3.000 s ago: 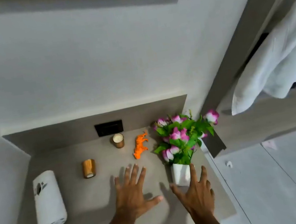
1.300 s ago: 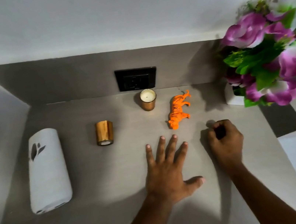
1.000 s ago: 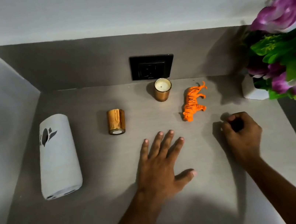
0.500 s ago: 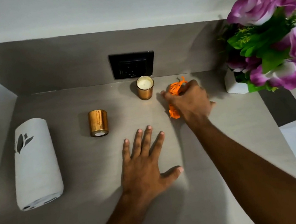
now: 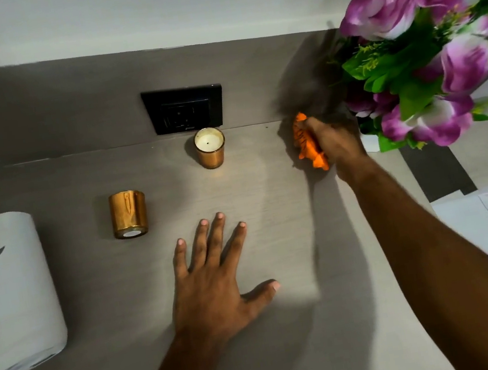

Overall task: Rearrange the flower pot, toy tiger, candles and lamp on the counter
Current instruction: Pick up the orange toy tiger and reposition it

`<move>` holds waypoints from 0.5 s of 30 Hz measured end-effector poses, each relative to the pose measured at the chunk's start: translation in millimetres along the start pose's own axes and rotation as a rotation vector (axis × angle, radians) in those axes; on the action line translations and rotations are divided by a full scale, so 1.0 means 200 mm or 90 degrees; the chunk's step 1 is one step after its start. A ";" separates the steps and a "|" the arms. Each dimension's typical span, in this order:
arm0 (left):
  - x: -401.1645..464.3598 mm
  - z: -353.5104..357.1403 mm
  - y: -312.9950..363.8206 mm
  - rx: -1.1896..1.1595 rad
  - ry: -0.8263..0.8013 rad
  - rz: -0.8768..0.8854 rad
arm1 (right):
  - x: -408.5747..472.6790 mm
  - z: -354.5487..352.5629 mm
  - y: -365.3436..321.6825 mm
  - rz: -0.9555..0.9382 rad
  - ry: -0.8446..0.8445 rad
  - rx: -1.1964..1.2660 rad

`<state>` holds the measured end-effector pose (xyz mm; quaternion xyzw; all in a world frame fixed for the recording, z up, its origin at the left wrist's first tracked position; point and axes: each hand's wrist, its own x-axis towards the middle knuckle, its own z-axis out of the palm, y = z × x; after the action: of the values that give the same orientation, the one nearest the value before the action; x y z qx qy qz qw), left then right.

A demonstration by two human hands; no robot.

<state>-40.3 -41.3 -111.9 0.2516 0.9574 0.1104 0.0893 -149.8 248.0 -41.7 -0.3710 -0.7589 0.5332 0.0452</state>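
Right hand (image 5: 334, 146) is wrapped around the orange toy tiger (image 5: 308, 145), holding it near the back of the table (image 5: 295, 352), just left of the white flower pot (image 5: 370, 143). Left hand (image 5: 216, 280) lies flat on the table, fingers spread, holding nothing. One candle (image 5: 210, 147) stands upright by the wall socket (image 5: 183, 108), the other candle (image 5: 128, 213) lies tipped over, and the white lamp (image 5: 11, 295) lies on its side at far left.

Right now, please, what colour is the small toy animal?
Orange toy tiger with dark stripes; head view.
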 end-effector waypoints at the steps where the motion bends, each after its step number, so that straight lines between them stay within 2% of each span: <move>1: 0.00 -0.01 0.00 -0.001 -0.001 -0.001 | 0.02 -0.01 -0.01 0.008 -0.004 0.012; 3: 0.00 -0.02 0.01 -0.007 -0.004 -0.003 | 0.04 -0.02 -0.03 0.022 -0.007 0.022; 7: 0.00 -0.03 0.01 0.003 -0.010 -0.008 | 0.01 -0.02 -0.05 -0.003 0.011 -0.073; 10: 0.00 -0.03 0.01 0.007 -0.011 -0.008 | -0.06 -0.02 -0.05 -0.117 0.022 -0.206; 12: 0.00 -0.03 0.01 0.010 -0.010 -0.002 | -0.13 0.00 -0.04 -0.201 0.046 -0.356; 14: -0.01 -0.02 0.01 0.007 -0.004 0.000 | -0.22 0.03 -0.04 -0.285 0.115 -0.473; 15: -0.01 -0.02 0.01 0.005 0.002 0.000 | -0.28 0.05 -0.03 -0.340 0.146 -0.474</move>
<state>-38.2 -41.3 -108.2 0.2518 0.9579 0.1075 0.0867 -116.6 205.3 -22.9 -0.2105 -0.9574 0.1504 0.1281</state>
